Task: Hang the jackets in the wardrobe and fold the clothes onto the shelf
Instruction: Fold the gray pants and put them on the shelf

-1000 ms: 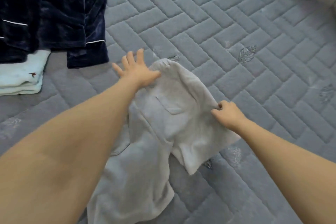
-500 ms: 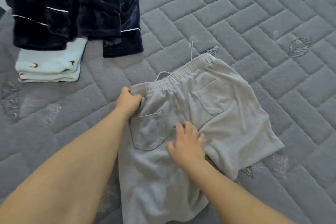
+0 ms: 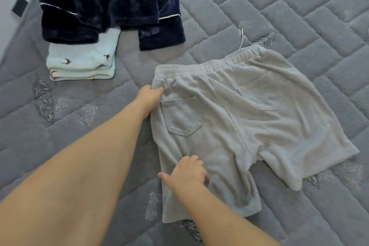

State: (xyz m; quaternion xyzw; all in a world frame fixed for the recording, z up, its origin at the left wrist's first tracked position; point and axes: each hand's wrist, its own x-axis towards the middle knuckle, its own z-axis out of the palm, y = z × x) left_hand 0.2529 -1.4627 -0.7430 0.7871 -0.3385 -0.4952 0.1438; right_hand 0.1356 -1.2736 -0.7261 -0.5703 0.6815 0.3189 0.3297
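- Grey quilted bedding (image 3: 259, 12) is lying under everything.
- Nearest, the right hand (image 3: 186, 172) is pressing its loosely spread fingers on a leg of the grey shorts (image 3: 229, 118), which are lying flat, pockets up.
- The left hand (image 3: 148, 97) is pinching the waistband corner.
- Beyond, a folded pale-blue garment (image 3: 83, 64) is sitting partly under dark navy clothes (image 3: 111, 2).

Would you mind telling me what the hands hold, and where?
The left hand grips the grey shorts at the waistband corner; the right hand only presses a leg.
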